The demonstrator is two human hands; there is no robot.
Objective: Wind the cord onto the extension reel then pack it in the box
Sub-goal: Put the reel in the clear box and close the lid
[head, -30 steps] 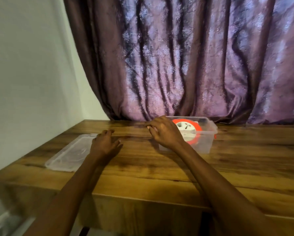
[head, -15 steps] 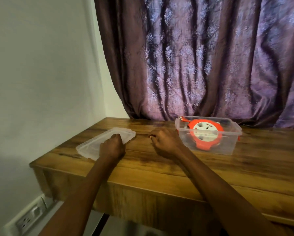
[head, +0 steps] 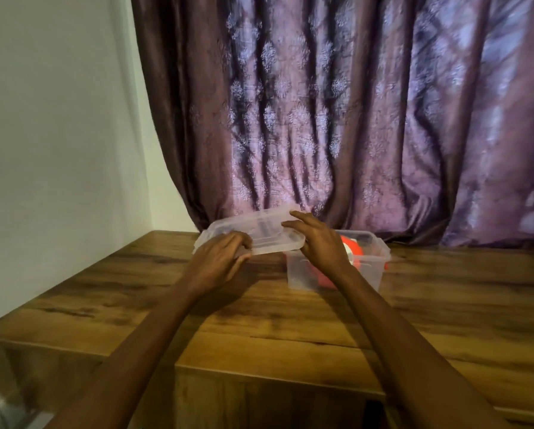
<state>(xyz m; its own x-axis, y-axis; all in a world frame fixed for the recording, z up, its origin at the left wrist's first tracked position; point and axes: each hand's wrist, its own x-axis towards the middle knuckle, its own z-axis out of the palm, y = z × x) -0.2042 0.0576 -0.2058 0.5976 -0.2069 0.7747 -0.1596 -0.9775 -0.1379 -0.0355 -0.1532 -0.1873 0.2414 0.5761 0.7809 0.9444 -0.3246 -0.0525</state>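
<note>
A clear plastic box [head: 372,269] stands on the wooden table, with the orange and white extension reel [head: 354,249] inside it, partly hidden by my right hand. The clear lid [head: 259,232] is lifted off the table, tilted, just left of the box. My left hand [head: 219,261] grips the lid's near left edge. My right hand [head: 320,243] is at the lid's right end with fingers spread, touching its edge above the box.
The wooden table [head: 290,320] reaches a white wall [head: 58,150] on the left. A purple patterned curtain [head: 352,119] hangs right behind the box. The table's front edge is close below my forearms.
The lid lay flat on the table at the left; my left hand has picked it up and carried it right toward the box. My right hand rose from the table to meet it.
</note>
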